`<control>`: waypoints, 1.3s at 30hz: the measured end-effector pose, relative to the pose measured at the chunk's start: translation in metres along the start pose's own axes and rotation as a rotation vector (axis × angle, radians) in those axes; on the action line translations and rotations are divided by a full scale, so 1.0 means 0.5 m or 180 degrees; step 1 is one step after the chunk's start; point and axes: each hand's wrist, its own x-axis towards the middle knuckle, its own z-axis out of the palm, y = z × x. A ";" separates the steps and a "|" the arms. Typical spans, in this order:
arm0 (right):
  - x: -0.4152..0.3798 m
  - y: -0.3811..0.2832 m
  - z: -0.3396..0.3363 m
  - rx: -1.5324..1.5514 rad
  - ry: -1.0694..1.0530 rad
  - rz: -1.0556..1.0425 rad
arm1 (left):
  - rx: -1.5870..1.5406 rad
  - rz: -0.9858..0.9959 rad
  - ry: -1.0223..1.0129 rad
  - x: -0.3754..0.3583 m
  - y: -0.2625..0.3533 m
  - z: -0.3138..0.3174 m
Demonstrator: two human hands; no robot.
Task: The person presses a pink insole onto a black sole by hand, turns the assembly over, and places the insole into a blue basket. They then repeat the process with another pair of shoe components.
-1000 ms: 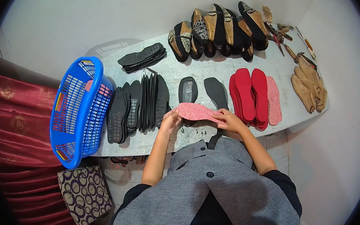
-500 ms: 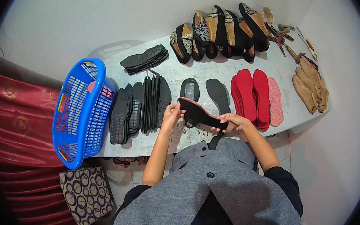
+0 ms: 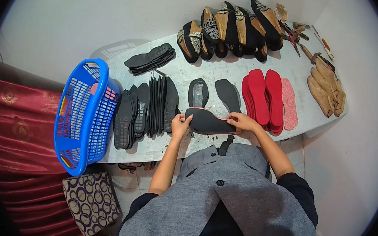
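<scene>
Between my two hands, a black shoe sole with a pinkish edge lies sideways just above the table's near side, its dark face turned up. My left hand pinches one end, thumb on top. The other end is gripped by my right hand, its fingers bent over the edge. Just beyond the held piece are a black sole with a shiny clear patch and a plain black sole. Red insoles are stacked to the right, beside a pink speckled insole.
Black soles stand and lie in rows at left, with another pile behind. A blue basket is at the table's left end. Shoes on wooden lasts line the back. Bare lasts and hand tools occupy the right.
The held sole has been tilted so that its black face turns up toward me. Both hands keep hold of its ends. The view has shifted slightly.
</scene>
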 end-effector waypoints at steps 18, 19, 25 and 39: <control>-0.005 -0.012 0.081 -0.2086 0.0866 -0.0951 | -0.0280 -0.0804 -0.0614 0.009 0.000 -0.011; -0.005 -0.011 0.081 -0.2059 0.0891 -0.0976 | -0.0234 -0.0820 -0.0601 0.007 0.005 -0.011; -0.008 -0.007 0.078 -0.1926 0.0915 -0.1052 | -0.0280 -0.0884 -0.0579 0.010 -0.006 -0.009; -0.006 0.003 0.080 -0.1845 0.0958 -0.1028 | -0.0515 -0.0729 -0.0612 0.022 -0.042 -0.009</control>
